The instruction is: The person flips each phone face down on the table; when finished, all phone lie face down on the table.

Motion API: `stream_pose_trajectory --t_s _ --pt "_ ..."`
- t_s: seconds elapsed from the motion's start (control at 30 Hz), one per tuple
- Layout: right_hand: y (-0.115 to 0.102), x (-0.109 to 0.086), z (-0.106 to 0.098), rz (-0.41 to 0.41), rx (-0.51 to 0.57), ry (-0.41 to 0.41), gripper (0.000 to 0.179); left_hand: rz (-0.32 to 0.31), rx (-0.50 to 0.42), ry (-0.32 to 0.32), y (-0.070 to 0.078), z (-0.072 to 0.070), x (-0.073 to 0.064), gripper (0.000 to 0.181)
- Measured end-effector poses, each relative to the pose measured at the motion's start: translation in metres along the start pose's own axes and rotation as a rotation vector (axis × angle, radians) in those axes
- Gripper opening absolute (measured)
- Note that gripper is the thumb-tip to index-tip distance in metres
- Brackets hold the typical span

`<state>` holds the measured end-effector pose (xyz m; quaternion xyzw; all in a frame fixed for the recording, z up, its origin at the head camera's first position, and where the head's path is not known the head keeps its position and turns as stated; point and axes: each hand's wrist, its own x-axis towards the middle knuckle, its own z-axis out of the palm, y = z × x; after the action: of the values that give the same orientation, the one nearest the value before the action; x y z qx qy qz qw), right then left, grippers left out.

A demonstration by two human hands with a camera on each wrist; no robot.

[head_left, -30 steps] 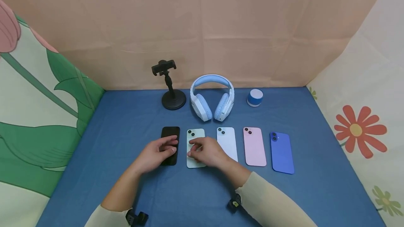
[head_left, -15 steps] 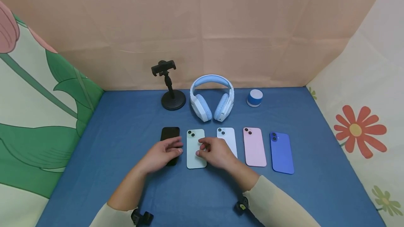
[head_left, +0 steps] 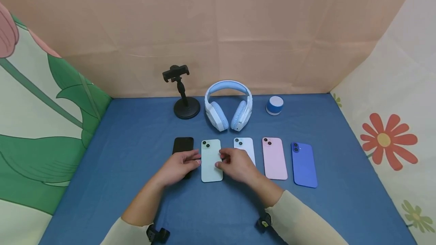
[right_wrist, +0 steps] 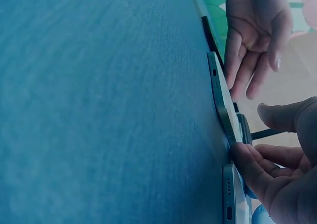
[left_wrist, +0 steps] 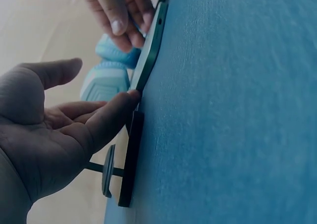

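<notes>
A mint-green phone (head_left: 211, 165) lies back up on the blue cloth, between my two hands. My left hand (head_left: 180, 166) reaches over the black phone (head_left: 183, 144), its fingertips right at the green phone's left edge. On the other side, my right hand (head_left: 238, 165) has its fingertips at the green phone's right edge and covers part of the white phone (head_left: 246, 145). In the left wrist view, a fingertip (left_wrist: 132, 96) meets the end of the green phone's side, thumb held apart. The right wrist view has a fingertip (right_wrist: 238, 152) low against the opposite side.
To the right lie a pink phone (head_left: 274, 158) and a blue phone (head_left: 304, 165). Behind the row stand a black phone stand (head_left: 186, 107), light-blue headphones (head_left: 229, 85) and a small blue-and-white round object (head_left: 274, 105). Cloth walls enclose the table's back and sides.
Both hands have shifted right. The left has come from over the black phone to the green phone's left edge; the right has slid off the green phone's face to its right edge.
</notes>
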<state>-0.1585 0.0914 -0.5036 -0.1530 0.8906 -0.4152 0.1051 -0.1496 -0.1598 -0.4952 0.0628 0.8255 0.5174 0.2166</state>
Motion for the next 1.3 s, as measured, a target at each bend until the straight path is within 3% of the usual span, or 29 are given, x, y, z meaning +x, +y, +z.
stream_pose_trajectory --t_s 0.6,0.87,1.3 --pt "0.001 -0.002 -0.002 0.059 0.079 -0.004 0.041 -0.015 -0.058 0.007 -0.004 0.002 0.002 0.061" --pt "0.001 -0.001 0.000 0.073 0.105 -0.003 0.042 -0.031 -0.172 -0.007 -0.007 -0.002 0.000 0.064" --pt "0.002 -0.001 0.003 0.086 0.111 0.000 0.047 -0.039 -0.306 -0.016 0.002 -0.008 0.000 0.061"
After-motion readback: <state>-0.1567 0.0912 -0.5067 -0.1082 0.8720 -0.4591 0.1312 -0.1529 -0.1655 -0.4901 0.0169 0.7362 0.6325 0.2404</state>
